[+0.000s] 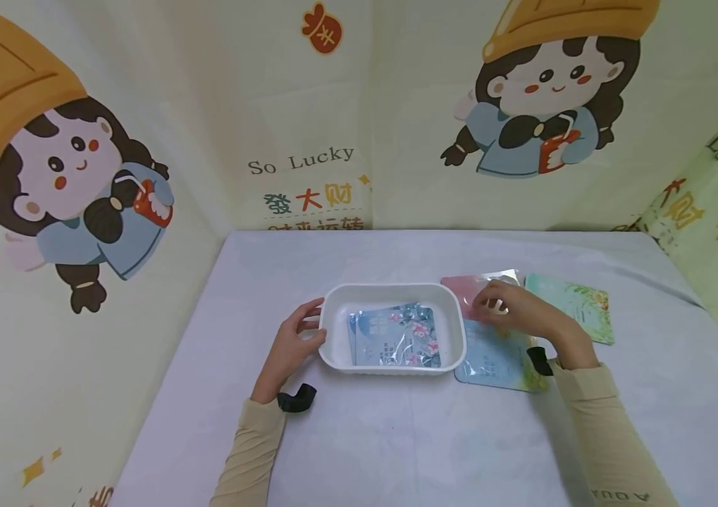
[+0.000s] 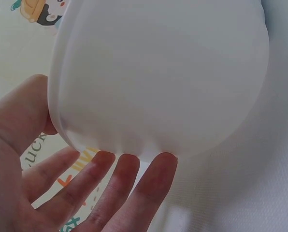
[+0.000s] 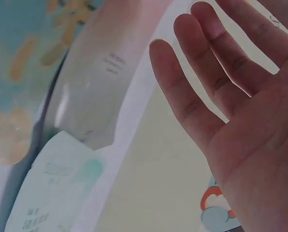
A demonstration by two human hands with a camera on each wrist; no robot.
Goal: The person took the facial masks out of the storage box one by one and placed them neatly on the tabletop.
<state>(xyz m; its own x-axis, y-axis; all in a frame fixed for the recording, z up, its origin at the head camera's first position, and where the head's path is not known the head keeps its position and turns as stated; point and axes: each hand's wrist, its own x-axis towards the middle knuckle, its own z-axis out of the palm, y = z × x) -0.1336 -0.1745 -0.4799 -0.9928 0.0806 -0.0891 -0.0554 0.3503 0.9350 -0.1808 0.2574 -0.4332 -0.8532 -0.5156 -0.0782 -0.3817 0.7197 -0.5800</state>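
Note:
A white plastic tray (image 1: 393, 370) with rounded corners stands mid-table and holds flat blue packets with pink flowers (image 1: 390, 338), like face mask sachets, stacked overlapping. At its left end is my left hand (image 1: 289, 346); in the left wrist view its spread fingertips (image 2: 161, 169) touch the tray wall and the thumb lies by the rim. My right hand (image 1: 520, 310) hovers over a pink packet (image 1: 456, 285) and a blue packet (image 1: 488, 359) right of the tray. In the right wrist view its fingers (image 3: 185, 99) are loosely extended, with nothing between them.
A green packet (image 1: 577, 306) with a floral print lies beyond the right hand, farthest right. The table has a white cloth (image 1: 384, 451). Printed curtains (image 1: 409, 141) with cartoon figures hang at the back and sides. Black wrist bands (image 1: 297, 398) sit at both sleeves.

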